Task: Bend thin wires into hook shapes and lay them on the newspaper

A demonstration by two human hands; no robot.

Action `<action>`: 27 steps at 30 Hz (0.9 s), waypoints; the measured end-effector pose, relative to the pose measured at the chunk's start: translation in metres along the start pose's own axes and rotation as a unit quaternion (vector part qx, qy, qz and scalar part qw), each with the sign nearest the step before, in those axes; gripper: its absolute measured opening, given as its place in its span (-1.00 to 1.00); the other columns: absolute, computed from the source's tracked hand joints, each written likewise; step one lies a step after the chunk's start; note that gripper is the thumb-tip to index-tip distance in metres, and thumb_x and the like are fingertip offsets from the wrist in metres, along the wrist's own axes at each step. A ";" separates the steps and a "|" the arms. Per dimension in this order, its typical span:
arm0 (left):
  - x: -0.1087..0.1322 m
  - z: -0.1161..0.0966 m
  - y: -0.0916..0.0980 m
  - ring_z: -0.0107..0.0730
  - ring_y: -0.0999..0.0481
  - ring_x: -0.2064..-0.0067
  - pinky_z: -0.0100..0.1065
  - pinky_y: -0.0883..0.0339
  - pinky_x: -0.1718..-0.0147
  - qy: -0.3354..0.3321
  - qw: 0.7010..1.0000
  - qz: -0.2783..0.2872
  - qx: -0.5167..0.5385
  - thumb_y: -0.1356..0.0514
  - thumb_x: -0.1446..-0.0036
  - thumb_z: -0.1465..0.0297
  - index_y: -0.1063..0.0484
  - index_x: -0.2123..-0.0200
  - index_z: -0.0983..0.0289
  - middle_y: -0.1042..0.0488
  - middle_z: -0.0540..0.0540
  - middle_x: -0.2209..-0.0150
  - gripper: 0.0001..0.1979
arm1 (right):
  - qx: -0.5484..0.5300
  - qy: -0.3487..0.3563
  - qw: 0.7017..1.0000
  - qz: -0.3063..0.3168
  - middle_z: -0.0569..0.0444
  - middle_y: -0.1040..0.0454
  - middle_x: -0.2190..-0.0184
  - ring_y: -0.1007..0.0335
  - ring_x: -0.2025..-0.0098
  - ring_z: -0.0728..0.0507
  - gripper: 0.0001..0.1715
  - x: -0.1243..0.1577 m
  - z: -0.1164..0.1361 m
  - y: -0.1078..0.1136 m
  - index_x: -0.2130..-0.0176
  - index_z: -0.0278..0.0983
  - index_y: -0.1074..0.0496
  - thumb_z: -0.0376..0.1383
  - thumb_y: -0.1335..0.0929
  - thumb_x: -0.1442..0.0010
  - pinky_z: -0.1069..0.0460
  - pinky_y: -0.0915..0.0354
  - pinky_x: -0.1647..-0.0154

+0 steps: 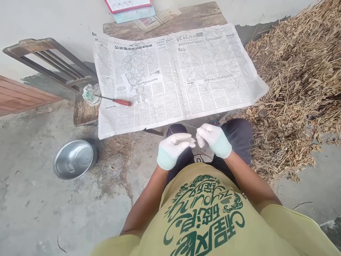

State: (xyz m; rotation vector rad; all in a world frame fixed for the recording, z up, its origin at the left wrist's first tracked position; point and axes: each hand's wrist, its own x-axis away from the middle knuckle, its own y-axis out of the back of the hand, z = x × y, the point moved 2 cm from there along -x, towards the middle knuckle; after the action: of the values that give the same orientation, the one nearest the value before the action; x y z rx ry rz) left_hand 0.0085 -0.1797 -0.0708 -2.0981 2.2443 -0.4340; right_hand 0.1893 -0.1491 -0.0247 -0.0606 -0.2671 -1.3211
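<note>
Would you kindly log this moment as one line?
left hand: gloved, pinching wire; right hand: gloved, pinching wire; screwdriver handle: on newspaper; basin: on floor

Rural home, by its dried stalks (293, 92), wooden chair (84, 113)

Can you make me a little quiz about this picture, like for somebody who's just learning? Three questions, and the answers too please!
1. What are the left hand and right hand holding?
2. True or false: the screwdriver's red handle lies on the newspaper.
3. Pick one: the metal pot stands on a) the table, b) the chair, c) the floor.

Key: 1. A thin strand, like wire. 2. True. 3. c.
</note>
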 end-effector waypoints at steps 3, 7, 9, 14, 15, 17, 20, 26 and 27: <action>-0.001 -0.001 -0.006 -0.17 -0.70 0.18 -0.17 -0.58 0.07 -0.056 0.994 -0.033 -0.090 -0.50 -0.03 0.31 -0.69 0.23 0.24 -0.71 0.15 0.24 -0.77 | 0.024 0.000 1.000 -0.020 0.20 -0.47 0.65 -0.36 0.54 -0.03 -0.57 0.003 0.003 -0.006 0.57 -0.19 -0.37 -0.23 -0.32 -0.33 0.02 -0.33 0.29; 0.002 -0.005 -0.011 -0.22 -0.68 0.18 -0.18 -0.55 0.04 -0.109 0.970 -0.082 -0.201 -0.45 -0.11 0.33 -0.71 0.30 0.17 -0.71 0.09 0.24 -0.92 | 0.061 0.016 0.998 -0.027 0.20 -0.41 0.67 -0.32 0.54 -0.01 -0.47 0.007 0.005 -0.011 0.65 -0.19 -0.27 -0.25 -0.31 -0.35 0.03 -0.30 0.27; 0.004 -0.006 -0.013 -0.22 -0.68 0.19 -0.17 -0.56 0.03 -0.115 0.963 -0.099 -0.222 -0.43 -0.12 0.33 -0.72 0.33 0.16 -0.70 0.08 0.27 -0.95 | 0.072 0.033 0.996 -0.028 0.21 -0.40 0.67 -0.32 0.54 -0.02 -0.47 0.010 0.004 -0.013 0.63 -0.18 -0.27 -0.24 -0.31 -0.36 0.02 -0.30 0.26; 0.007 -0.002 -0.016 -0.25 -0.68 0.29 -0.21 -0.59 0.16 -0.084 0.980 -0.131 -0.123 -0.44 -0.11 0.34 -0.71 0.35 0.21 -0.69 0.08 0.37 -0.92 | 0.012 0.013 0.999 -0.043 0.21 -0.41 0.66 -0.32 0.54 -0.04 -0.53 0.012 -0.006 -0.017 0.58 -0.17 -0.29 -0.24 -0.31 -0.38 0.01 -0.30 0.28; 0.006 -0.001 -0.015 -0.26 -0.67 0.33 -0.22 -0.60 0.19 -0.075 0.984 -0.131 -0.094 -0.44 -0.10 0.33 -0.72 0.32 0.22 -0.68 0.08 0.40 -0.90 | -0.012 0.009 0.999 -0.043 0.21 -0.40 0.67 -0.31 0.55 -0.04 -0.52 0.012 -0.008 -0.017 0.57 -0.17 -0.27 -0.22 -0.31 -0.39 0.01 -0.30 0.30; 0.005 0.000 -0.010 -0.27 -0.66 0.37 -0.21 -0.60 0.22 -0.064 0.988 -0.127 -0.053 -0.45 -0.09 0.32 -0.72 0.28 0.24 -0.67 0.08 0.43 -0.86 | -0.051 0.008 0.998 -0.032 0.22 -0.37 0.67 -0.27 0.57 -0.03 -0.50 0.011 -0.010 -0.016 0.57 -0.17 -0.25 -0.17 -0.31 -0.41 0.01 -0.28 0.34; 0.003 -0.003 -0.002 -0.26 -0.66 0.37 -0.20 -0.60 0.22 -0.065 0.991 -0.114 -0.040 -0.46 -0.09 0.32 -0.72 0.29 0.24 -0.67 0.09 0.43 -0.86 | -0.046 0.008 0.999 -0.012 0.22 -0.37 0.67 -0.27 0.57 -0.02 -0.48 0.010 -0.009 -0.014 0.57 -0.18 -0.25 -0.16 -0.31 -0.41 0.02 -0.27 0.34; 0.005 -0.010 -0.001 -0.20 -0.64 0.35 -0.18 -0.57 0.21 -0.068 0.996 -0.053 -0.004 -0.45 -0.10 0.21 -0.66 0.48 0.26 -0.63 0.13 0.48 -0.75 | -0.012 -0.001 1.000 -0.022 0.21 -0.40 0.67 -0.31 0.55 -0.02 -0.49 0.013 -0.003 -0.014 0.60 -0.18 -0.25 -0.22 -0.30 -0.39 0.02 -0.28 0.31; 0.004 -0.010 -0.002 -0.20 -0.64 0.36 -0.17 -0.57 0.22 -0.063 0.997 -0.040 0.015 -0.45 -0.09 0.18 -0.64 0.50 0.26 -0.62 0.13 0.51 -0.72 | -0.014 -0.003 1.000 -0.022 0.21 -0.40 0.67 -0.30 0.55 -0.02 -0.49 0.013 -0.002 -0.014 0.60 -0.18 -0.25 -0.22 -0.30 -0.39 0.02 -0.28 0.31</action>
State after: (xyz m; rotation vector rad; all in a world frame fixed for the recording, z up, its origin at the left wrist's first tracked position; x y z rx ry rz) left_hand 0.0079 -0.1817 -0.0599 -2.1416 2.0784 -0.3272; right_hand 0.1791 -0.1654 -0.0254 -0.0826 -0.2575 -1.3693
